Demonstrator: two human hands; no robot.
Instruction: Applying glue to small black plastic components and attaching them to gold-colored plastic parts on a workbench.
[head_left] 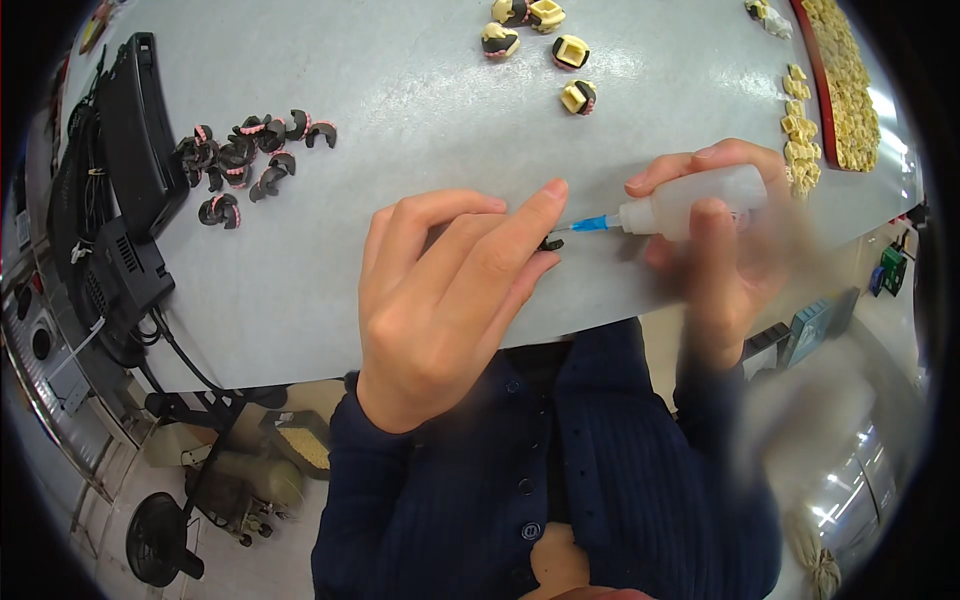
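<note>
My left hand (440, 290) pinches a small black piece (551, 243), mostly hidden behind the fingers. In my right hand (720, 240) lies a translucent white squeeze bottle (700, 200) with a blue needle tip (590, 223). The needle points left and reaches the black piece at my left fingertips; whether it touches is too small to tell. On the table's left side lie several loose black curved pieces with pink bumpy edges (237, 155). Beyond my hands stand several cream parts joined with black-and-pink pieces (571, 52).
A red-edged tray (822, 90) full of small cream parts sits at the far right, with a row of cream parts (800, 130) beside it on the grey table (420, 90). A black device with cables (140, 130) occupies the left edge. Below stands a bin (300, 440).
</note>
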